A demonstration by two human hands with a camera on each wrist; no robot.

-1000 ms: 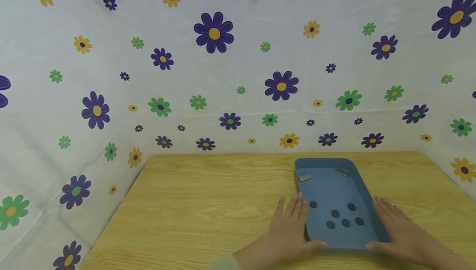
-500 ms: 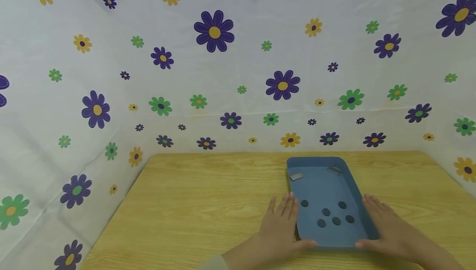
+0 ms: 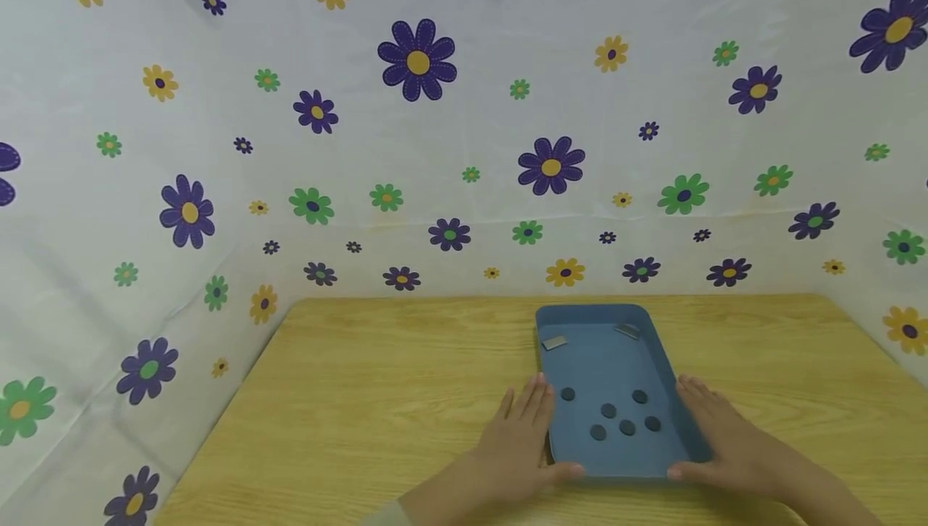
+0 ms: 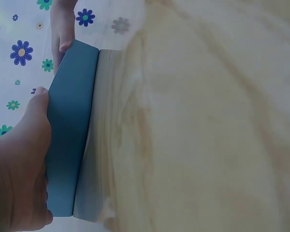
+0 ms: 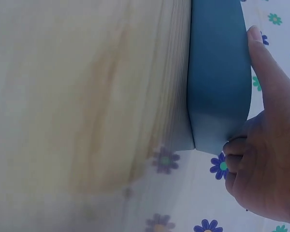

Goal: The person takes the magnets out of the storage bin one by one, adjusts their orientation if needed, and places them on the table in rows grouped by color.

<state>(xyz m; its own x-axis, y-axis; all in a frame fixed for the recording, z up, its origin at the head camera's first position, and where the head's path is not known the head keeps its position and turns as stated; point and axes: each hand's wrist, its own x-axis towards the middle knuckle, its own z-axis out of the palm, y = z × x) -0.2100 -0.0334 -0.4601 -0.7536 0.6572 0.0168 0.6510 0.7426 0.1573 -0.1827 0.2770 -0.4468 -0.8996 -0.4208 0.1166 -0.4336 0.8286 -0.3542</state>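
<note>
Blue rectangular tray [image 3: 594, 365] w/ dark round discs [image 3: 608, 411] shifted L on wood-grain table [image 3: 406, 397]; repositioning likely. L hand [image 3: 518, 441] & R hand [image 3: 728, 439] press opp. sides, fingers straight, unclenched.

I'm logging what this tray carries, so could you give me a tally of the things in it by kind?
Dark round discs: 6
Flat, greyish rectangular pieces: 2
Total in the tray: 8
</note>
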